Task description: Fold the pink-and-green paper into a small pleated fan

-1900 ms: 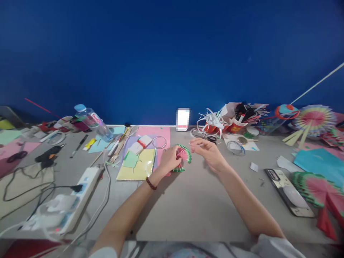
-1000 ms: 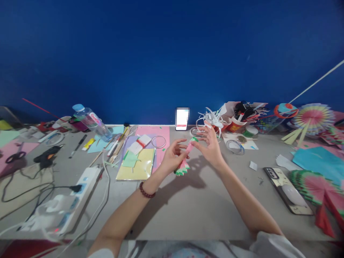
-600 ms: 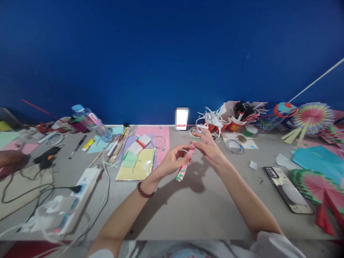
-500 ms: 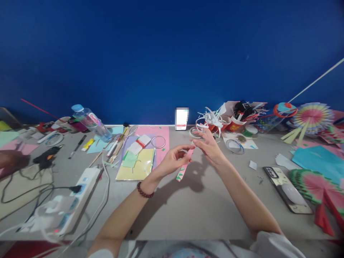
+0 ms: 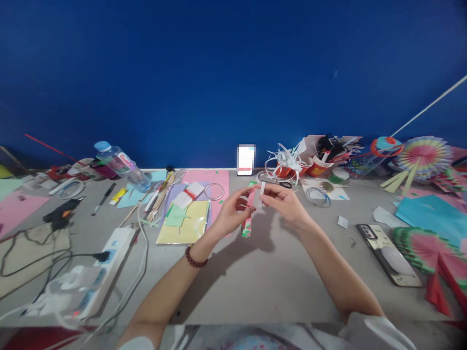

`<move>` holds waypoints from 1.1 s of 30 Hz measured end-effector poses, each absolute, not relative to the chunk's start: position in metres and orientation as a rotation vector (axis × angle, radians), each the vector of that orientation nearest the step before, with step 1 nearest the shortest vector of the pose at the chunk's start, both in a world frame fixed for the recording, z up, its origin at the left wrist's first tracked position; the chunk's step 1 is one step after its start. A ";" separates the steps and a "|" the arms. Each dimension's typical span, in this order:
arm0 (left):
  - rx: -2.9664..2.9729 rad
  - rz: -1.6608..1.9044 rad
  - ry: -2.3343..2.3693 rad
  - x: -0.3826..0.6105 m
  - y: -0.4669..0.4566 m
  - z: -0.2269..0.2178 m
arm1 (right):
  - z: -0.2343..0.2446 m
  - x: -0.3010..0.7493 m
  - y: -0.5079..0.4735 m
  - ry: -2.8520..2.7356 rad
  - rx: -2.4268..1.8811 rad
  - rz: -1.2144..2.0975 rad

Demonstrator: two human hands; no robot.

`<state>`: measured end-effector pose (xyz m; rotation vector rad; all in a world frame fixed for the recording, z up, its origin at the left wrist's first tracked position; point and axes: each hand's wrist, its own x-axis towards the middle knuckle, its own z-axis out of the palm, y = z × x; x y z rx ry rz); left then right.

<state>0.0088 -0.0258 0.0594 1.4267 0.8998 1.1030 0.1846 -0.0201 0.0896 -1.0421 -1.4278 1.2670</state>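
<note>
My left hand (image 5: 235,210) is closed on a narrow pink folded paper strip (image 5: 247,226) with green edging, held tilted above the table. Close beside it, my right hand (image 5: 282,203) pinches a short narrow white strip (image 5: 262,190) between thumb and fingers. The white strip stands almost upright, just right of the pink paper. I cannot tell whether the two touch. Both forearms reach in from the table's front edge.
Left of my hands lie a yellow paper pack (image 5: 182,228), a metal ring (image 5: 214,191), a water bottle (image 5: 124,165) and a power strip (image 5: 109,267). To the right are a phone (image 5: 375,248), a folded paper fan (image 5: 430,250) and red cups (image 5: 319,167).
The white strip now shows in my right hand, whose fingers have come down and closed. The pink paper has turned more upright. Another person's hand at the far left has left the view.
</note>
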 end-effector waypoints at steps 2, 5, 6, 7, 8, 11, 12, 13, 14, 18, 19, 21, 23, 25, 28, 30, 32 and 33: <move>1.442 1.110 0.905 0.009 -0.026 0.058 | 0.087 0.182 -0.020 -1.435 -1.026 1.291; 1.461 1.115 0.902 0.010 -0.028 0.054 | 0.081 0.179 -0.018 -1.409 -1.014 1.276; 1.467 1.113 0.898 0.011 -0.028 0.053 | 0.079 0.178 -0.018 -1.398 -1.016 1.262; 1.474 1.113 0.893 0.012 -0.029 0.053 | 0.077 0.178 -0.017 -1.386 -1.020 1.249; 1.482 1.112 0.890 0.013 -0.029 0.052 | 0.075 0.178 -0.017 -1.376 -1.027 1.238; 1.524 1.118 0.886 0.014 -0.030 0.052 | 0.074 0.178 -0.017 -1.365 -1.037 1.224; 1.545 1.118 0.886 0.014 -0.031 0.053 | 0.075 0.178 -0.018 -1.369 -1.037 1.221; 1.569 1.121 0.886 0.014 -0.031 0.053 | 0.076 0.178 -0.018 -1.374 -1.038 1.212; 1.594 1.126 0.888 0.014 -0.031 0.053 | 0.078 0.178 -0.019 -1.376 -1.037 1.197; 1.665 1.190 0.936 0.013 -0.032 0.053 | 0.087 0.182 -0.022 -1.378 -1.005 1.111; 1.672 1.205 0.951 0.012 -0.032 0.053 | 0.089 0.184 -0.022 -1.375 -0.987 1.103; 1.677 1.225 0.970 0.012 -0.032 0.053 | 0.091 0.186 -0.022 -1.357 -0.943 1.089; 1.679 1.247 0.964 0.012 -0.031 0.052 | 0.090 0.187 -0.021 -1.328 -0.887 1.082; 1.672 1.281 0.961 0.013 -0.030 0.052 | 0.089 0.187 -0.020 -1.308 -0.831 1.109; 1.552 1.312 1.001 0.015 -0.027 0.051 | 0.085 0.185 -0.019 -1.307 -0.785 1.178; 1.353 1.343 0.996 0.015 -0.025 0.050 | 0.083 0.183 -0.020 -1.318 -0.796 1.196; 1.105 1.355 0.952 0.014 -0.022 0.051 | 0.081 0.182 -0.021 -1.332 -0.826 1.200; 0.989 1.342 0.930 0.013 -0.020 0.051 | 0.081 0.181 -0.021 -1.339 -0.843 1.196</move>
